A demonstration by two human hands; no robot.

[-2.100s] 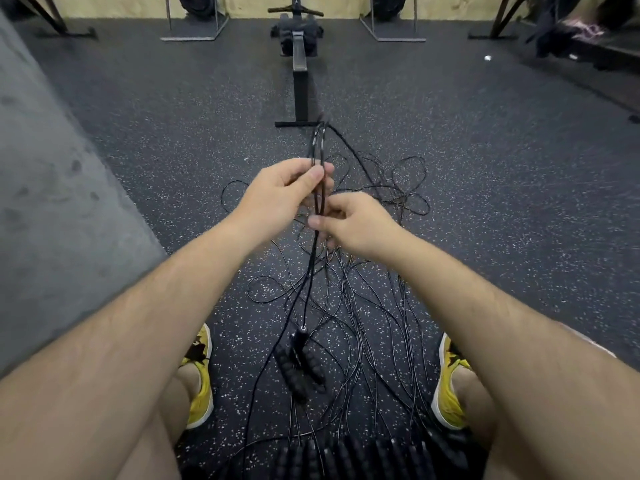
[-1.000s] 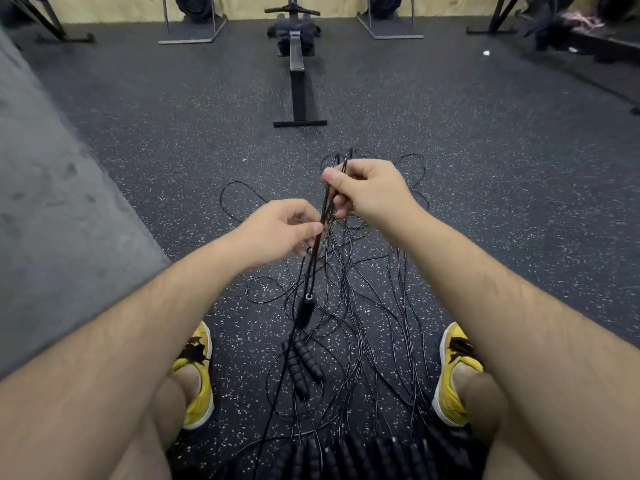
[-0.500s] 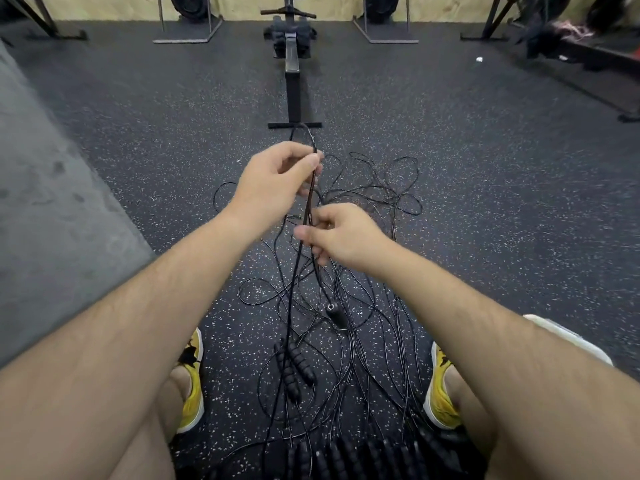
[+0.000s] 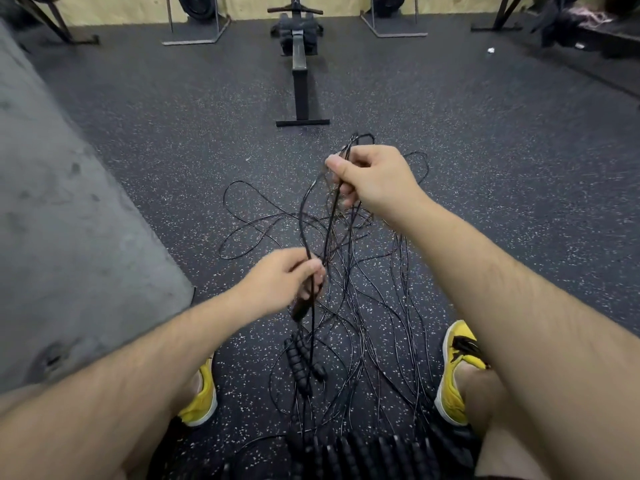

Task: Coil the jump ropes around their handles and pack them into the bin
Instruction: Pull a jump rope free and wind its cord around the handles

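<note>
- The right hand [image 4: 377,181] is pinching folded strands of a black jump rope [image 4: 331,223] up high.
- The left hand [image 4: 282,280] is gripping the same rope lower down, at its handle [image 4: 300,309].
- Other ropes [image 4: 374,306] are lying tangled on the floor [image 4: 173,168].

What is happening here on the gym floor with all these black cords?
A person sitting on the floor is gathering one black jump rope into loops. The right hand pinches the folded cord up high; the left hand grips it lower down. Many other ropes lie tangled on the floor between the yellow shoes.
</note>
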